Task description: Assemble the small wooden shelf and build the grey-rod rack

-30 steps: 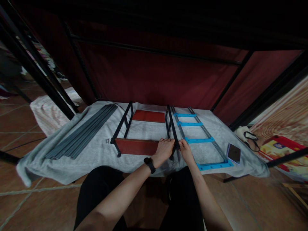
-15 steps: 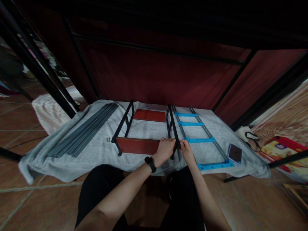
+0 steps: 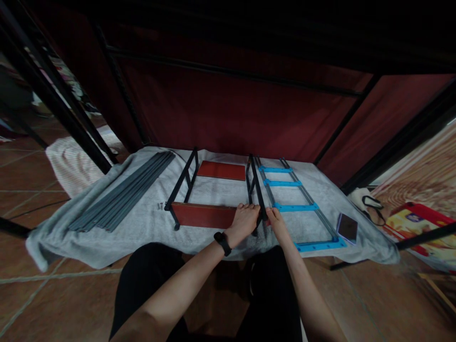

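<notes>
- Step in hand, as I judge it: work on one joint of the black frame (image 3: 257, 184), which stands mid-towel (image 3: 210, 241); the hands meet at its 4 o'clock corner, beside the front board (image 3: 203, 215).
- The left hand (image 3: 245, 217) is curled closed over that corner, gripping the frame.
- The right hand (image 3: 276, 220) has its fingertips drawn together at the bar's outer side — whether they pinch some small part, I cannot tell.
- The next move probably calls for a steady left grip and fine finger work from 3 o'clock.
- From the frame: back board (image 3: 221, 170) at 12, poles (image 3: 123, 194) at 9, small parts (image 3: 160, 206) at 8, phone (image 3: 347, 228) between 3 and 4.
- The blue-runged rack (image 3: 296, 207) lies at 3 o'clock — close by the right hand, so it may cramp that side.
</notes>
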The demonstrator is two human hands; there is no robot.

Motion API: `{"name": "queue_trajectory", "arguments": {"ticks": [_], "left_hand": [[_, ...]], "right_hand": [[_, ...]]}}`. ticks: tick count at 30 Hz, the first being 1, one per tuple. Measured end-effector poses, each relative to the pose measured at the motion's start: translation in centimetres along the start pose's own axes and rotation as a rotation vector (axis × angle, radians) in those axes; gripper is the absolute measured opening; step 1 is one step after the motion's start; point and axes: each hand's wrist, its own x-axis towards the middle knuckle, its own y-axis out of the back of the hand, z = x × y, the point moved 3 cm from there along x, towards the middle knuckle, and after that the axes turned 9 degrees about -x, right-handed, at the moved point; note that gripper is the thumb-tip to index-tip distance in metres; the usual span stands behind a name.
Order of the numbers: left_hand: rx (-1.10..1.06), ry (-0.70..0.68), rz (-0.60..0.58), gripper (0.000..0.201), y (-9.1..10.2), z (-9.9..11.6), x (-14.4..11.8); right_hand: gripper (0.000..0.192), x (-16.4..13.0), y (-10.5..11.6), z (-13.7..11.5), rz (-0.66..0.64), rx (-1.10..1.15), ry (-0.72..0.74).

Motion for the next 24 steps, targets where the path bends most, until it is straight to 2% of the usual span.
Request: {"name": "queue_trajectory", "arguments": {"ticks": [3,6,9,14,17,19,21,24], "left_hand": [[0.005,-0.003,-0.003,0.021,0.0,0.0,0.0],[0.004,0.011,-0.014,0.021,0.0,0.0,0.0],[0.003,0.011,0.005,0.021,0.0,0.0,0.0],[-0.013,0.004,-0.015,0.023,0.1,0.0,0.2],[-0.064,-0.029,0.016,0.027,0.6,0.3,-0.4],[-0.116,-0.073,0.112,0.034,1.5,0.2,-1.6],[-0.168,-0.099,0.273,0.039,3.0,-1.0,-3.7],[-0.209,-0.017,0.626,0.036,6.4,-5.6,-8.0]], "right_hand": [[0.039,-0.1,-0.1,0.0,0.033,-0.035,0.128],[0.036,-0.2,-0.3,0.0,0.047,-0.092,0.172],[0.038,-0.4,-0.5,-0.2,0.065,-0.136,0.158],[0.041,-0.5,-0.6,-0.7,0.056,-0.082,0.056],[0.042,-0.6,-0.3,-0.9,0.041,-0.112,0.070],[0.040,-0.7,0.0,-0.7,0.024,-0.157,0.100],[0.038,-0.8,0.2,-0.4,0.006,-0.178,0.126],[0.038,-0.7,0.3,0.0,-0.010,-0.209,0.172]]}}
